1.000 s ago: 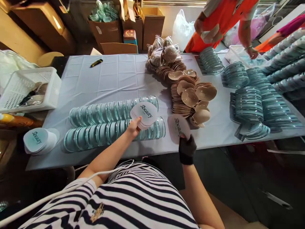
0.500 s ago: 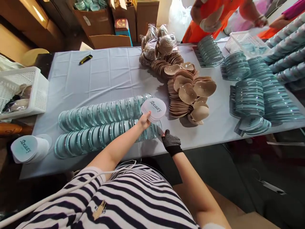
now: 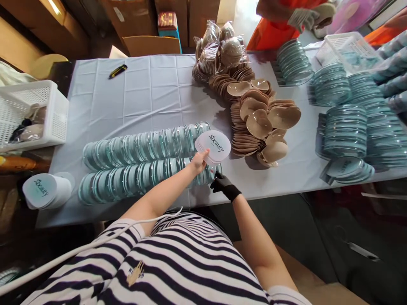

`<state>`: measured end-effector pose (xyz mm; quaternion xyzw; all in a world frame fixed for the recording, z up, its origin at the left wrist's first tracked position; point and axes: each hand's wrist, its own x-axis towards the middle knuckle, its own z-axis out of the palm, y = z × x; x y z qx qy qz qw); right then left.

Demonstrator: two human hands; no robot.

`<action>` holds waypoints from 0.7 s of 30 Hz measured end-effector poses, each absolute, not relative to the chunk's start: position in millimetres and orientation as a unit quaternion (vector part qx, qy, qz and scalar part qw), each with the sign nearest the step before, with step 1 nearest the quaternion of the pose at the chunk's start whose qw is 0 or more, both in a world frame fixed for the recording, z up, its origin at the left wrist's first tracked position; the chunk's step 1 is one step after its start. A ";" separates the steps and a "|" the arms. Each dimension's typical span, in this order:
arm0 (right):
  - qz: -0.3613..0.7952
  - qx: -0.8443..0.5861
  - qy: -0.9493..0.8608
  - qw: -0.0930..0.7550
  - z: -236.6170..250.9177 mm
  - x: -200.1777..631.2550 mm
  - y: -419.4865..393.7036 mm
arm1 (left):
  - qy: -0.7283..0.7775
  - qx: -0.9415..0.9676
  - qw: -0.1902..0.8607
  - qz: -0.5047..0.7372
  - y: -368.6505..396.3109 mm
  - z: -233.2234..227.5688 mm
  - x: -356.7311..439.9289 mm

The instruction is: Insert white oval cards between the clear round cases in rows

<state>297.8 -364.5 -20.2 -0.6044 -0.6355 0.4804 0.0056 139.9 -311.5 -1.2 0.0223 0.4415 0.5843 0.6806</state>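
Note:
My left hand (image 3: 199, 162) holds a stack of white heart-shaped cards (image 3: 213, 146) printed "Sbeauty", just above the right end of two rows of clear round cases (image 3: 143, 159). My right hand (image 3: 224, 185), in a black glove, has its fingertips pressed against the last case of the near row (image 3: 203, 176). Whatever those fingers hold is hidden. Right of both hands lies a heap of beige cups (image 3: 260, 127).
The table has a pale cloth (image 3: 152, 93) with a yellow-black cutter (image 3: 118, 70) at the back. White baskets (image 3: 47, 114) and a card stack (image 3: 43, 191) sit left. Stacks of cases (image 3: 346, 131) fill the right. A person in orange (image 3: 286, 21) works opposite.
My right hand brought a single card from the table's right in to the end of the near row; the card no longer shows. My left hand with its stack shifted slightly right.

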 end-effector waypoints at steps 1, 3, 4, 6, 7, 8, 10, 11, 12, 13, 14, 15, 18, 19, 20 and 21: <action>0.529 -0.584 -0.615 0.009 -19.2 300.1 -362.5 | 0.440 0.027 0.679 0.587 -312.5 -2.2 141.6; 0.611 -0.562 -0.557 -0.014 -14.9 304.2 -356.4 | 0.430 0.044 0.679 0.593 -314.0 -4.1 145.5; 0.617 -0.569 -0.542 -0.037 -11.5 306.5 -352.2 | 0.427 0.053 0.678 0.596 -314.3 -4.8 147.6; 0.539 -0.619 -0.569 -0.040 -2.4 312.5 -341.9 | 0.428 0.068 0.671 0.601 -314.2 -5.2 151.7; 0.474 -0.647 -0.598 0.005 3.0 316.1 -336.2 | 0.429 0.076 0.668 0.603 -314.1 -4.8 153.5; 0.408 -0.667 -0.619 0.077 8.8 319.5 -330.9 | 0.430 0.086 0.665 0.605 -314.3 -4.1 154.9; 0.308 -0.678 -0.629 0.224 20.3 323.3 -323.2 | 0.425 0.116 0.665 0.602 -316.3 -2.1 156.4; 0.273 -0.674 -0.631 0.270 25.6 322.3 -321.7 | 0.421 0.134 0.667 0.601 -318.2 -1.2 156.4; 0.240 -0.666 -0.641 0.297 30.2 318.7 -322.1 | 0.419 0.147 0.665 0.601 -320.8 -0.5 156.0; 0.208 -0.653 -0.657 0.314 33.9 312.7 -324.2 | 0.421 0.156 0.659 0.604 -323.8 -0.2 155.2; 0.179 -0.637 -0.675 0.325 36.8 304.6 -327.5 | 0.428 0.160 0.650 0.607 -327.1 -0.1 154.2; 0.159 -0.621 -0.690 0.337 38.7 295.3 -331.4 | 0.441 0.160 0.640 0.609 -330.4 -0.2 153.0; 0.171 -0.629 -0.666 0.363 40.6 273.4 -343.0 | 0.471 0.155 0.631 0.596 -338.1 0.5 148.2; 0.184 -0.655 -0.634 0.367 40.6 272.2 -347.5 | 0.468 0.154 0.636 0.594 -339.3 1.5 145.7; 0.185 -0.686 -0.599 0.368 40.4 275.2 -353.8 | 0.459 0.149 0.642 0.596 -339.6 3.1 142.5; 0.172 -0.717 -0.571 0.362 40.1 282.1 -362.8 | 0.448 0.138 0.643 0.606 -339.1 4.9 138.4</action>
